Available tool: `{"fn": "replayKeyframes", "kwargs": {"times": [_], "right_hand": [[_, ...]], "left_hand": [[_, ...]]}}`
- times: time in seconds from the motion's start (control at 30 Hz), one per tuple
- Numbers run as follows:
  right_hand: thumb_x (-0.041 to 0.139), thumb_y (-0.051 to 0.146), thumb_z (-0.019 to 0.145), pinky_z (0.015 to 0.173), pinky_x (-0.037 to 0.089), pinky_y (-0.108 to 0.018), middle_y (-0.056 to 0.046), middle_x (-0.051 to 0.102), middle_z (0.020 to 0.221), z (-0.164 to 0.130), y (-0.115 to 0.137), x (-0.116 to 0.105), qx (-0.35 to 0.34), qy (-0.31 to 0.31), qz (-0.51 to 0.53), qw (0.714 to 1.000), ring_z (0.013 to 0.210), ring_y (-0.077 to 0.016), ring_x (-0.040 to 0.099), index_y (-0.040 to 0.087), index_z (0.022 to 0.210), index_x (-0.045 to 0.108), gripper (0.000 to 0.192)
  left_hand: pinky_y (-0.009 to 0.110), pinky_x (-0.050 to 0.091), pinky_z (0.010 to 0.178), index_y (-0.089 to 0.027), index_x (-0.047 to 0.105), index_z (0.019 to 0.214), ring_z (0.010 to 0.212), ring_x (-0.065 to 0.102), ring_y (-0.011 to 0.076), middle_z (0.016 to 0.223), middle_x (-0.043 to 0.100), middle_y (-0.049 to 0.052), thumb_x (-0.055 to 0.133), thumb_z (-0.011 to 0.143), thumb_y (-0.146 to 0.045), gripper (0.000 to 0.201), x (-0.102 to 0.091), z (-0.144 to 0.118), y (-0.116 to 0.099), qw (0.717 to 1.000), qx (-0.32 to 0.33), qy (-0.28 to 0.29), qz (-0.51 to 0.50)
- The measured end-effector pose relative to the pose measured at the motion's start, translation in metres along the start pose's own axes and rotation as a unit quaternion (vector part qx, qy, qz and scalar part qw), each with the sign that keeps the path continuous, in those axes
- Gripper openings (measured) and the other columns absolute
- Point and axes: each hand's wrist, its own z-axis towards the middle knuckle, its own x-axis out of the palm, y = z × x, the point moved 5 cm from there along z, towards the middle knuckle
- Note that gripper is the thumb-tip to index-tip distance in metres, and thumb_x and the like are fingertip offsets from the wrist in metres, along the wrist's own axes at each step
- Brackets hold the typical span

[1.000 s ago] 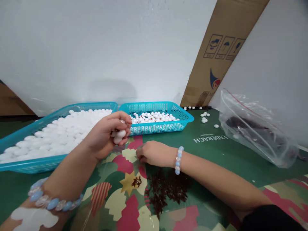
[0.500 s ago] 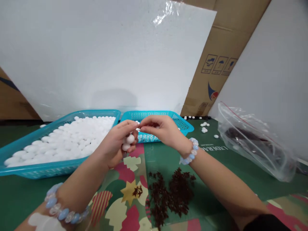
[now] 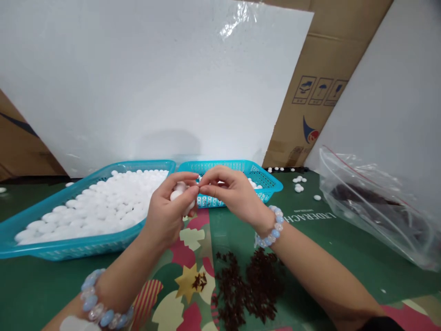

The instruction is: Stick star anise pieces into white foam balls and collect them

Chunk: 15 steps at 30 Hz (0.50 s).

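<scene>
My left hand [image 3: 172, 202] is closed around a few white balls [image 3: 179, 189], which show between its fingers. Its thumb tip meets the fingertips of my right hand [image 3: 232, 191], pinched together just in front of the smaller blue basket [image 3: 272, 185]. Whatever sits between the right fingertips is too small to make out. Below the hands lie two piles of small dark brown star-shaped pieces [image 3: 263, 285], with a few more on a printed yellow star. To the left stands a larger blue basket [image 3: 72, 243] full of white balls [image 3: 103, 202].
A clear zip bag [image 3: 375, 207] with dark brown contents lies at the right. Several loose white balls [image 3: 299, 184] are scattered behind it on the green printed surface [image 3: 310, 248]. A white board [image 3: 155, 78] and cardboard [image 3: 320, 59] stand upright at the back.
My left hand has turned, so its thumb now lies over the balls and touches the right fingertips. My right hand stays pinched. The view has shifted slightly.
</scene>
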Motion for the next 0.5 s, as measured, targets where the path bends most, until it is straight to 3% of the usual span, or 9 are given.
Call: {"fn": "replayKeyframes", "kwargs": {"times": [0.17, 0.4, 0.5], "right_hand": [[0.051, 0.011, 0.062, 0.052, 0.035, -0.018, 0.004, 0.045, 0.058, -0.002, -0.003, 0.003, 0.0, 0.002, 0.021, 1.0, 0.058, -0.0057, 0.042, 0.014, 0.055, 0.048, 0.008], [0.049, 0.01, 0.061, 0.049, 0.033, -0.019, 0.005, 0.041, 0.055, -0.003, -0.016, 0.012, 0.043, -0.002, 0.158, 0.986, 0.052, -0.0048, 0.039, 0.014, 0.055, 0.043, 0.009], [0.049, 0.013, 0.06, 0.05, 0.032, -0.021, 0.004, 0.042, 0.055, -0.003, -0.016, 0.011, 0.041, -0.02, 0.157, 0.986, 0.053, -0.006, 0.039, 0.015, 0.054, 0.044, 0.008]], "left_hand": [[0.018, 0.03, 0.035, -0.021, 0.055, 0.056, 0.036, 0.04, 0.0067, 0.045, 0.044, -0.003, 0.052, 0.056, -0.012, 0.01, -0.004, -0.003, -0.003, 0.992, 0.103, 0.02, 0.072], [0.019, 0.032, 0.038, -0.019, 0.05, 0.053, 0.039, 0.04, 0.0062, 0.051, 0.044, -0.004, 0.051, 0.058, -0.015, 0.007, -0.007, -0.007, -0.002, 0.981, 0.146, -0.012, 0.129], [0.018, 0.03, 0.036, -0.019, 0.048, 0.053, 0.038, 0.039, 0.0053, 0.047, 0.043, -0.005, 0.05, 0.06, -0.019, 0.007, -0.008, -0.007, 0.001, 0.978, 0.145, -0.031, 0.146]]}}
